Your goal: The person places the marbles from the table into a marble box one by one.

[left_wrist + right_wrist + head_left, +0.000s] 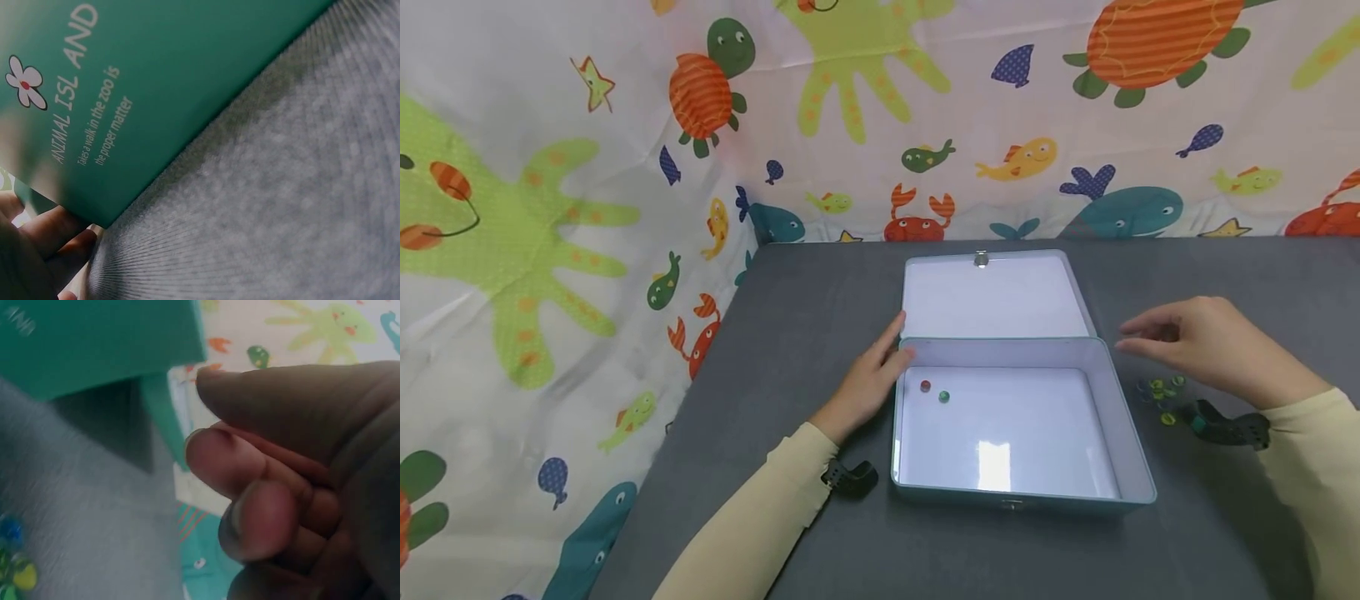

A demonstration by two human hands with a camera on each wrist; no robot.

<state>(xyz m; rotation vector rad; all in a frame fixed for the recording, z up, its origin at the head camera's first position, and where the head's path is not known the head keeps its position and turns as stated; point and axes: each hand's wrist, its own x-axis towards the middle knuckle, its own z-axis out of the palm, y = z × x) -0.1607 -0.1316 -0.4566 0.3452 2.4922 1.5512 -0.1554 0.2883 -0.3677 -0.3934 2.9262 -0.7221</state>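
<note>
A tin box stands on the dark cloth with its lid folded back; its green outer wall carries white lettering in the left wrist view. My left hand holds its far left corner, thumb over the rim and fingers around the outside. Inside lie a red glass bead and a green glass bead. Off the box's right side hovers my right hand, fingers loosely bent, a gap between thumb and forefinger. Nothing shows between its fingertips.
Several yellow-green and clear glass beads lie on the cloth right of the box, near the right wrist. A curtain printed with sea animals borders the dark tabletop at the back and left.
</note>
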